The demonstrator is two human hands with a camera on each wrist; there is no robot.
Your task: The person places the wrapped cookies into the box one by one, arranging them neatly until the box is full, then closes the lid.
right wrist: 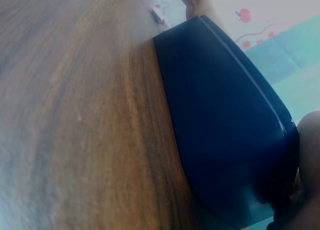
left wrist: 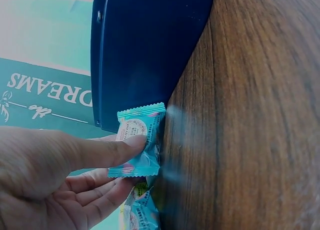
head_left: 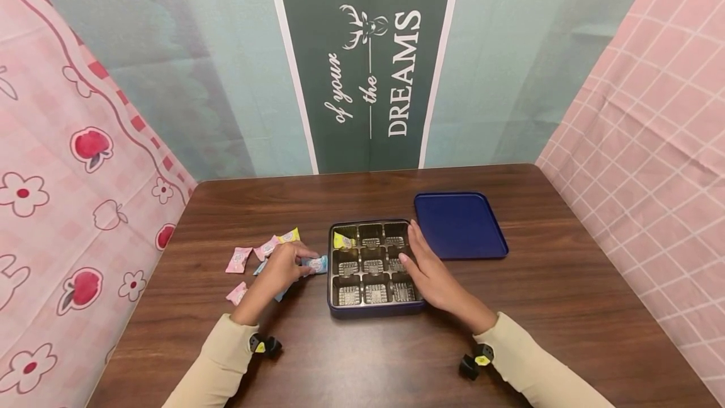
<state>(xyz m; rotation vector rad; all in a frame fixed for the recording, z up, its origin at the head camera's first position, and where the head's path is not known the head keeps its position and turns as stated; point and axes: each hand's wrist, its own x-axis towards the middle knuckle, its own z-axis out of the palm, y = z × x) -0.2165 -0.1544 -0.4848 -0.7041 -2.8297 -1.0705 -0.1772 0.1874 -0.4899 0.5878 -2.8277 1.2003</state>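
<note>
My left hand [head_left: 281, 268] pinches a blue wrapped candy [head_left: 319, 264] between thumb and fingers, just left of the navy box. In the left wrist view the thumb lies across the candy's wrapper [left wrist: 151, 157], close to the box's side. The box [head_left: 376, 312] has a dark tray of nine compartments; a yellow wrapped candy [head_left: 343, 241] sits in the back left one. Along the box's right side rests my right hand [head_left: 432, 274], fingers extended and thumb over the rim. The right wrist view shows the box's navy wall [right wrist: 220, 104], with part of that hand at the edge.
Left of the box lie several wrapped candies: pink ones [head_left: 238, 260] and a yellow one [head_left: 289, 235], with blue ones partly hidden by my left hand. A navy lid [head_left: 461, 225] lies flat at the back right of the wooden table [head_left: 374, 364].
</note>
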